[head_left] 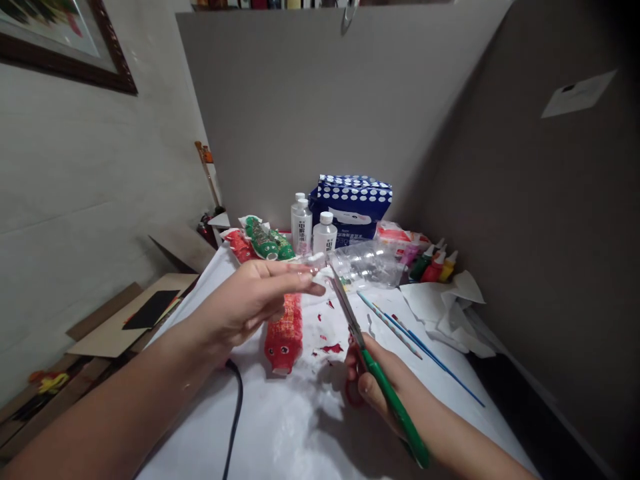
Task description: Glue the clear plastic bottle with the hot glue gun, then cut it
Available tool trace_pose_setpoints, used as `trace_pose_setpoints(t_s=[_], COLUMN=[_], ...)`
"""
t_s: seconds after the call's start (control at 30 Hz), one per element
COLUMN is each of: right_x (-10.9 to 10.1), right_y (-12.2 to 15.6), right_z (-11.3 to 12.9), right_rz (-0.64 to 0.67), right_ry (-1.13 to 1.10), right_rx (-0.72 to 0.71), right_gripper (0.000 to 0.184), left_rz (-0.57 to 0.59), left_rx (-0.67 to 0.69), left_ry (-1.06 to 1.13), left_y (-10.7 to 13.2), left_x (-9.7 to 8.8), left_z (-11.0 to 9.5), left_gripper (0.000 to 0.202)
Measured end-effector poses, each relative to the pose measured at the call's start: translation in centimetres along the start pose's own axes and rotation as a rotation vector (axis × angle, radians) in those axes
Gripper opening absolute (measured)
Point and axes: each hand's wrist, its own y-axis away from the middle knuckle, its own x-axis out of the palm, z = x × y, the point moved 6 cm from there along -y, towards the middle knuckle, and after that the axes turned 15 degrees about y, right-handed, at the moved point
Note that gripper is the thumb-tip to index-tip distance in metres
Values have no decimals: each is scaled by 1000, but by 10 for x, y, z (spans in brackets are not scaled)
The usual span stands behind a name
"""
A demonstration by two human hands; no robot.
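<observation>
My left hand [270, 290] is closed in a pinch around a small whitish, partly see-through piece [324, 272], whose exact kind I cannot make out. In my right hand [377, 380] is a pair of scissors [393, 403] with a green handle. Their blade tips point up and away, meeting the edge of the piece; whether they cut into it I cannot tell. Below my left hand lies a red textured figure [284, 340] with two stuck-on eyes, partly covered by the fingers. Red scraps [331, 349] are scattered on the white-covered table [280, 427] between my hands.
Behind my hands stand white-capped bottles [325, 235], a blue dotted bag [355, 207] and a clear plastic bottle [375, 263] on its side. Paint bottles [434, 265], brushes [430, 347] and crumpled paper [450, 310] lie right. Green figures [267, 240] sit back left; a black cable [237, 407] runs in front.
</observation>
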Motion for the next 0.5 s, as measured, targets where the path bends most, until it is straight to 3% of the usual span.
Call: trace_pose_setpoints(t_s=[0.17, 0.4, 0.5], right_x=[3, 7, 9], right_y=[-1, 1, 2], right_z=[-5, 28, 37], right_rz=[11, 172, 210], right_ry=[-23, -49, -67], right_rx=[-9, -4, -13], right_gripper=[55, 73, 72], left_rz=[72, 55, 52], left_rx=[48, 76, 74], left_ry=[-165, -107, -98], left_y=[8, 5, 1], left_x=[6, 6, 5], left_z=[-1, -3, 1], left_gripper=[17, 17, 15])
